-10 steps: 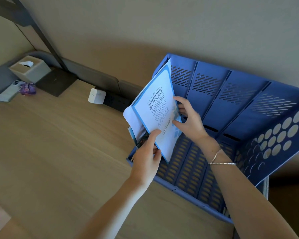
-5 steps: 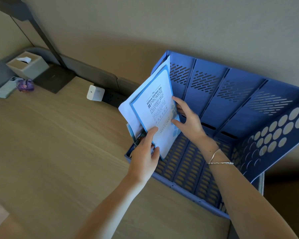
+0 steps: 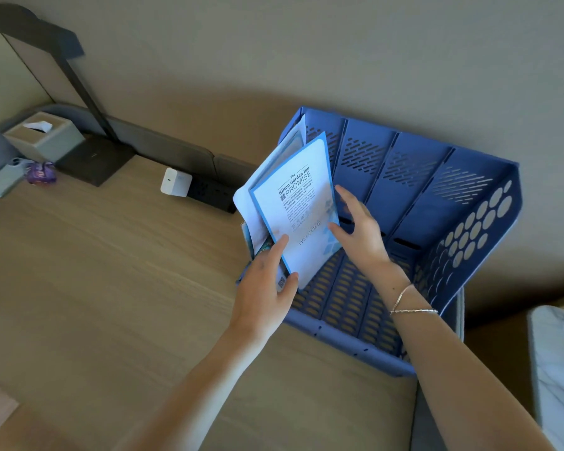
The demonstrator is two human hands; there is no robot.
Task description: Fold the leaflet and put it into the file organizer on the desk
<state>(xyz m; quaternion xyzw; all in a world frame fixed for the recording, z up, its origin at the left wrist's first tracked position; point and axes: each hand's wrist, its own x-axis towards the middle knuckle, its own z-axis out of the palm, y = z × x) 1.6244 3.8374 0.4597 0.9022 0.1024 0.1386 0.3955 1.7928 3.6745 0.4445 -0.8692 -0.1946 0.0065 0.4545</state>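
The leaflet (image 3: 302, 216), white with a blue border and "PROMISE" and "WELCOME" printed on it, stands tilted in the leftmost slot of the blue file organizer (image 3: 414, 196). More papers (image 3: 251, 203) lean behind it on the left. My left hand (image 3: 267, 294) grips the leaflet's lower left corner, thumb on its front. My right hand (image 3: 362, 236) is inside the organizer beside the leaflet's right edge. Its fingers are spread and only the thumb tip touches the paper.
The organizer sits at the right end of a wooden desk (image 3: 111, 288), against the wall. A white charger (image 3: 175, 182) in a black power strip (image 3: 215, 193) lies left of it. Farther left are a tissue box (image 3: 43, 139) and a dark lamp base (image 3: 95, 161). White bedding (image 3: 560, 369) shows at the right.
My right hand has let go of the leaflet's right edge and spread its fingers. The leaflet has sunk a little lower into the slot, still held by my left hand.
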